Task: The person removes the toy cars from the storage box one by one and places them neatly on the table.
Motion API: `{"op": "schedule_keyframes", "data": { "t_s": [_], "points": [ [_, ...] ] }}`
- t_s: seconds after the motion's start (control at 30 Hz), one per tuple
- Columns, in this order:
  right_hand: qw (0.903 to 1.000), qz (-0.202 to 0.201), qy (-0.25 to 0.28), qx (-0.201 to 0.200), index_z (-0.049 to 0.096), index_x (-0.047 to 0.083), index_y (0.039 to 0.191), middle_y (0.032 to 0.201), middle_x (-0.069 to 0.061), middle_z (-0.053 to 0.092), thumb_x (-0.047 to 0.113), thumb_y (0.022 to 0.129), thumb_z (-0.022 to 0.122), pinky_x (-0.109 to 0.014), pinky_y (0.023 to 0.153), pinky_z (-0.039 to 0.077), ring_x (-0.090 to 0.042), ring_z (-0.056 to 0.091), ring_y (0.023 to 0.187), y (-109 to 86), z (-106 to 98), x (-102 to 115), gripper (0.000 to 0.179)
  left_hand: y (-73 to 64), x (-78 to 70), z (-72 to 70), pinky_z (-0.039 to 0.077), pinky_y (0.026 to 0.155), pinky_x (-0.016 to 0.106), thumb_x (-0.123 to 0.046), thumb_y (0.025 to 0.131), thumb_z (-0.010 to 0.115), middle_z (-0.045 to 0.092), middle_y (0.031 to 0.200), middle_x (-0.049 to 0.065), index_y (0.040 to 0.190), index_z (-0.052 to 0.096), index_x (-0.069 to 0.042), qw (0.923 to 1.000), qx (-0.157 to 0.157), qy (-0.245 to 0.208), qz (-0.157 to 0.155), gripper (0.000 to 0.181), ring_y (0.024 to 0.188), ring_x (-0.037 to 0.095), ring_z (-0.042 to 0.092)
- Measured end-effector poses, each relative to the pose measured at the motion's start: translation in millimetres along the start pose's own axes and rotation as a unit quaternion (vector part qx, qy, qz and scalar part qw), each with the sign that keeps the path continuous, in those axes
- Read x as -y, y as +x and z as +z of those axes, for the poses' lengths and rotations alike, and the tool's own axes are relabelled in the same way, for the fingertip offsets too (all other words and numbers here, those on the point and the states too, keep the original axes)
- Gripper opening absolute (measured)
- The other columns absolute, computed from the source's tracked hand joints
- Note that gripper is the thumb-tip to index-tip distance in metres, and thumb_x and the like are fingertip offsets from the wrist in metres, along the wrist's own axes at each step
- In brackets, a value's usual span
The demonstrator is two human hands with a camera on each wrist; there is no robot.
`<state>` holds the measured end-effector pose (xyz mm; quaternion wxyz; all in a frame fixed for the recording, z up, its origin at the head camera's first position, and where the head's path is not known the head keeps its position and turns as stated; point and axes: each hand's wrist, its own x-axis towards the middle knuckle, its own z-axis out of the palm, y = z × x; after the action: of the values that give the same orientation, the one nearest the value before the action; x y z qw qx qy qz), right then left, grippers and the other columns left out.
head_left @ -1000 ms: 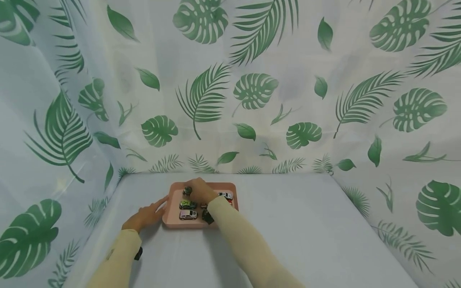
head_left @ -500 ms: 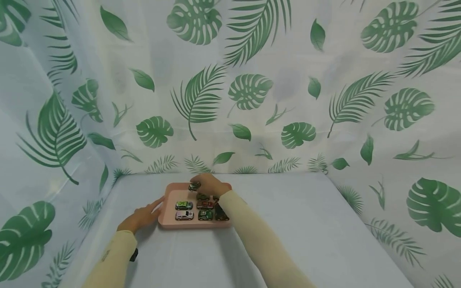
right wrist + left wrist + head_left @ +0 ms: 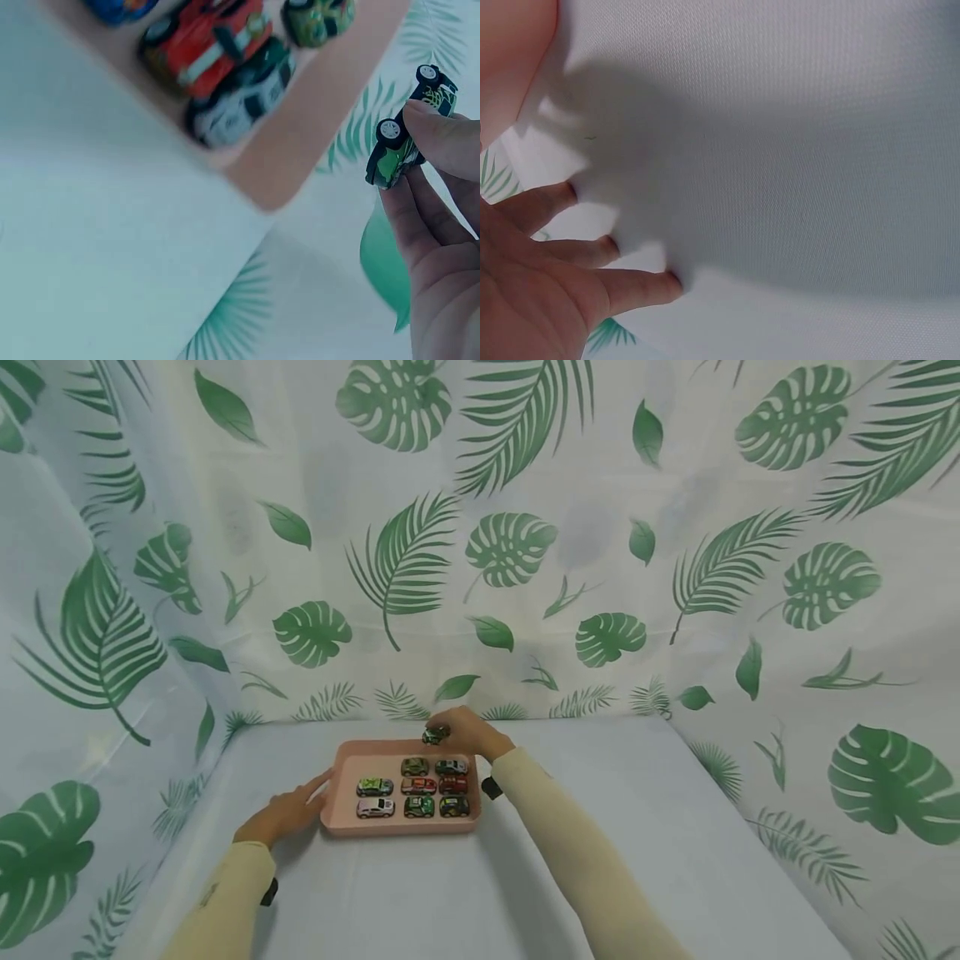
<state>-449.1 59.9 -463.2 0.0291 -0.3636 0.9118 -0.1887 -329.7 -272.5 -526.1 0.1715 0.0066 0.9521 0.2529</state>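
Though partly finger-hidden, pinched green toy car (image 3: 405, 136).

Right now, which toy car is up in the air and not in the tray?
The green car pinched in the right hand. The others sit in the pink tray.

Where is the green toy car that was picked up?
In the head view, the green toy car is pinched in the right hand, above the pink tray's far edge.
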Motion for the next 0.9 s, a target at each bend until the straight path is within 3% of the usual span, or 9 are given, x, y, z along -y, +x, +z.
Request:
{"op": "schedule_keyframes", "data": {
  "t_s": [0.2, 0.43, 0.9],
  "points": [
    [0.9987, 0.05, 0.008, 0.0, 0.071, -0.001, 0.137, 0.136, -0.014, 0.072, -0.006, 0.096, 0.075, -0.043, 0.109, 0.052, -0.03, 0.066, 0.129, -17.5, -15.1, -16.1, 0.041, -0.7, 0.2, -0.8, 0.02, 0.114, 0.083, -0.039, 0.117, 0.036, 0.032, 0.16, 0.043, 0.168, 0.026, -0.009, 0.9998, -0.002, 0.012, 0.015, 0.06, 0.145, 0.072, 0.023],
    [0.9981, 0.058, 0.012, -0.018, 0.071, -0.005, 0.133, 0.129, -0.018, 0.074, -0.008, 0.094, 0.076, -0.046, 0.106, 0.054, -0.034, 0.068, 0.122, -44.0, -24.1, -37.6, 0.039, 0.5, 3.4, 1.7, 0.022, 0.113, 0.083, -0.041, 0.117, 0.037, 0.034, 0.158, 0.044, 0.168, 0.027, -0.009, 0.9996, -0.005, 0.012, 0.023, 0.062, 0.143, 0.073, 0.025],
    [0.9969, 0.076, 0.014, -0.016, 0.075, -0.007, 0.125, 0.122, -0.017, 0.076, -0.014, 0.087, 0.077, -0.046, 0.102, 0.056, -0.033, 0.071, 0.117, -76.8, -10.2, -73.8, 0.039, 5.6, 5.6, 2.5, 0.021, 0.114, 0.083, -0.044, 0.116, 0.035, 0.032, 0.162, 0.04, 0.169, 0.025, -0.008, 0.9999, 0.004, 0.009, 0.011, 0.064, 0.145, 0.071, 0.026]
  ]
}}
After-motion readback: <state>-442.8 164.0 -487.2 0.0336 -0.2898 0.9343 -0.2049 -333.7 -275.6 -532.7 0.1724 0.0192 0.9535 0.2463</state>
